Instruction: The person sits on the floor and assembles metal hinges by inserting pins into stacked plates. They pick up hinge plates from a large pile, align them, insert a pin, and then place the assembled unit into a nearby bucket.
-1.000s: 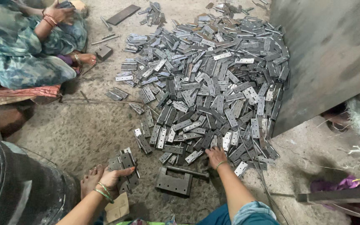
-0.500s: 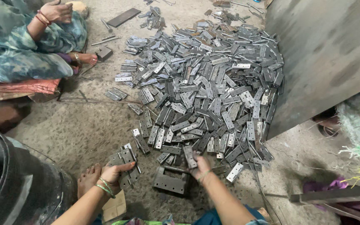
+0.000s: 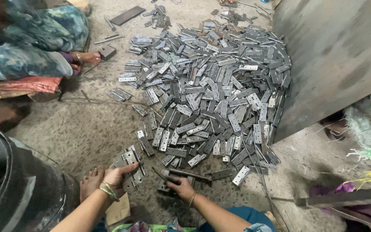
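Left hand: your left hand (image 3: 117,177) was curled around a small stack of hinge plates (image 3: 128,168), thumb over the top and fingers under, so a full grip on the bunch, held low just above the floor beside your bare foot (image 3: 90,182).
Right hand: your right hand (image 3: 180,187) was down on the dark metal block (image 3: 164,186) in front of you, fingers closed over something there. Honestly couldn't tell if it was pinching a plate or just the long rod (image 3: 188,174) lying across the block, too dark and small.
Where the stuff was: the held stack sat just left of the block, near the front edge of the big pile, not touching it.
Pile: huge heap of grey hinge plates (image 3: 213,90) spread over the concrete floor (image 3: 82,129), all loose and overlapping, with a few strays trailing down toward your hands.
Right side: a big tilted metal sheet (image 3: 336,56) leaned along the pile's right edge.
Left side: black drum (image 3: 9,193) right next to your left arm.
Far left: another person sat on the floor in a patterned blue-green garment (image 3: 26,43), well apart from your hands, with a small metal block (image 3: 107,52) by their foot.
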